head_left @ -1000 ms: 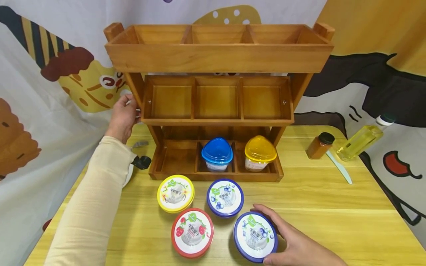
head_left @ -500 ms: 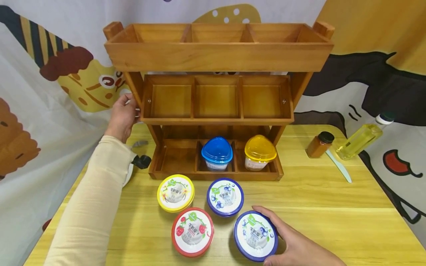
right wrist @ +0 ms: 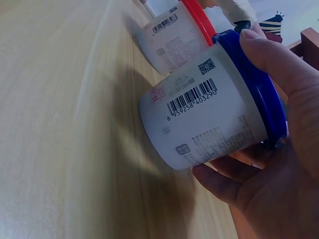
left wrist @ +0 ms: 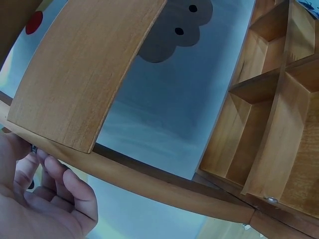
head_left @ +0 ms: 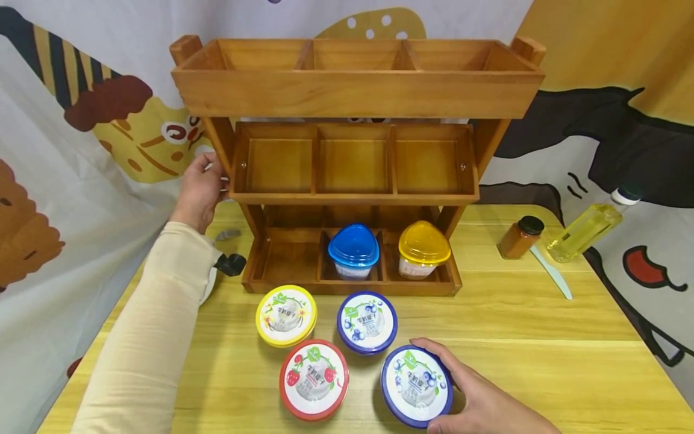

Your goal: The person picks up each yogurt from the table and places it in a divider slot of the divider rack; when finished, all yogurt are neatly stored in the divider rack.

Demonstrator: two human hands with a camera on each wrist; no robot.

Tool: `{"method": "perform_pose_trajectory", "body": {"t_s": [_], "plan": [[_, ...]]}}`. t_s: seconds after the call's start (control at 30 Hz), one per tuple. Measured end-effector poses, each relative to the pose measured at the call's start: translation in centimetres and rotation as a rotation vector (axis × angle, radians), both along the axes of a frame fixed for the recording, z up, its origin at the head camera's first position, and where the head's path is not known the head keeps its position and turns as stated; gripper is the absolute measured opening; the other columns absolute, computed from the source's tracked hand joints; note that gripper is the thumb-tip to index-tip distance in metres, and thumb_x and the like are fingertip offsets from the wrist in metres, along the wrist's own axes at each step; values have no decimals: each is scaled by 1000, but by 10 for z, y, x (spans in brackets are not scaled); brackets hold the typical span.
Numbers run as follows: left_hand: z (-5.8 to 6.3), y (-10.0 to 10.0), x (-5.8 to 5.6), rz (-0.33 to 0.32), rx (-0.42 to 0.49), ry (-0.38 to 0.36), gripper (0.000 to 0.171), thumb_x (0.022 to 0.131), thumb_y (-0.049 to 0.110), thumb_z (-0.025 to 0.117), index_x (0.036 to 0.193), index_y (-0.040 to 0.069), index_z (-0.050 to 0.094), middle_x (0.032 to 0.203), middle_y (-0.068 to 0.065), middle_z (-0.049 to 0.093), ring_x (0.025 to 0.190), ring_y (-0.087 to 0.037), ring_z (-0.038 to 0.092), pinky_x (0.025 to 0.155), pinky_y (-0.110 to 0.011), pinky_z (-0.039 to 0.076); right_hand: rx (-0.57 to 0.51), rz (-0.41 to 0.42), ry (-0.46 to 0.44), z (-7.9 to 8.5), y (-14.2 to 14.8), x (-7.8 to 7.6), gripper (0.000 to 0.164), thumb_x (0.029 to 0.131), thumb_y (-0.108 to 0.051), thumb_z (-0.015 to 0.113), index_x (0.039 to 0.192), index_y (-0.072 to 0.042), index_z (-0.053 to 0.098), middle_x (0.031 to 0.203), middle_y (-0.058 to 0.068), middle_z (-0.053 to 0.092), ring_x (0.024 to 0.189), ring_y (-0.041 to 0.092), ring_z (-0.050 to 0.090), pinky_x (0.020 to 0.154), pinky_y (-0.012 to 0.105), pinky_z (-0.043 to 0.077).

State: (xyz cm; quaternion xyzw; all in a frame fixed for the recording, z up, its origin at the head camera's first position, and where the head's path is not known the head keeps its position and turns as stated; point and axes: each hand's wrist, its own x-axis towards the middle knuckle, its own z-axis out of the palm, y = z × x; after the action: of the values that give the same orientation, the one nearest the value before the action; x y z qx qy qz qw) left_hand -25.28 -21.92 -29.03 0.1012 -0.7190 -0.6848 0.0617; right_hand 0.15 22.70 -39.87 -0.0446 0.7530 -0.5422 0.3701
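While right grip (head_left: 484, 399) holds tub (head_left: 416, 386), left (head_left: 197, 191) beside rack (head_left: 358, 94)

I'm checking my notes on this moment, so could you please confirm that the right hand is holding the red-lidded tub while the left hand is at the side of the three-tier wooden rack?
The lid colour is wrong: the right wrist view shows the right hand holding a blue-lidded tub. The left hand is at the side of the three-tier wooden rack.

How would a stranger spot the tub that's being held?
Start at the wooden rack, then look down in front of its right half. There is a round tub with a blue-rimmed, blueberry-printed lid. Unlike the matching tub behind it and to the left, this one is gripped by the right hand.
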Motion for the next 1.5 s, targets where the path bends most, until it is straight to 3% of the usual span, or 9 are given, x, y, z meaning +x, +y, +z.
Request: {"method": "perform_pose_trajectory", "body": {"t_s": [0.17,0.4,0.67,0.7,0.8,0.93,1.0,1.2,1.5], "plan": [[1,0,1,2,1,4,16,106,32,41,99,24,53,82,6,56,64,-7,53,55,-20,44,13,1,28,1,-2,-1,86,88,-26,76,151,-44,20,157,6,29,141,37,30,107,72,26],[1,-1,1,-11,11,10,17,106,32,40,98,23,51,79,7,56,62,-6,53,54,-19,45,39,13,101,5,-4,1,86,87,-28,77,153,-36,22,155,2,34,140,33,33,109,66,31],[1,-1,-1,-13,12,11,16,106,30,40,97,22,51,76,7,56,61,-6,53,54,-19,46,61,-19,91,39,-1,2,86,85,-25,78,149,-47,24,156,-1,30,141,35,30,104,67,36],[1,-1,-1,-13,10,12,16,106,30,40,97,23,51,76,7,56,60,-5,53,54,-19,46,62,-19,104,44,-1,1,86,85,-25,78,149,-46,24,156,-2,31,140,34,31,104,65,38],[1,-1,-1,-12,4,13,17,106,30,40,96,23,51,75,7,55,59,-5,53,54,-19,47,-4,34,289,57,1,-3,88,85,-18,78,152,-38,24,154,0,34,136,28,40,102,52,45],[1,-1,0,-15,5,19,17,107,28,39,96,22,50,73,9,57,59,-5,53,53,-18,46,-129,90,599,70,0,-15,95,81,-3,78,155,-19,21,152,7,38,131,15,47,99,31,48],[1,-2,0,-16,-2,19,17,107,28,39,96,22,50,74,9,57,59,-5,53,53,-18,45,-164,89,655,78,-3,-24,98,78,3,78,155,-16,20,151,8,38,130,12,47,99,26,47],[1,-1,0,-15,5,20,17,107,29,40,96,23,51,73,9,57,58,-5,53,53,-19,45,-236,97,699,102,-19,-51,101,72,10,78,154,-9,20,148,14,38,128,19,49,100,29,49],[1,-1,0,-3,-10,10,17,107,30,40,96,23,52,75,8,56,57,-4,53,53,-18,47,-290,152,669,121,-54,-86,96,78,-3,81,153,-17,22,145,9,42,127,25,52,97,38,53]]}}
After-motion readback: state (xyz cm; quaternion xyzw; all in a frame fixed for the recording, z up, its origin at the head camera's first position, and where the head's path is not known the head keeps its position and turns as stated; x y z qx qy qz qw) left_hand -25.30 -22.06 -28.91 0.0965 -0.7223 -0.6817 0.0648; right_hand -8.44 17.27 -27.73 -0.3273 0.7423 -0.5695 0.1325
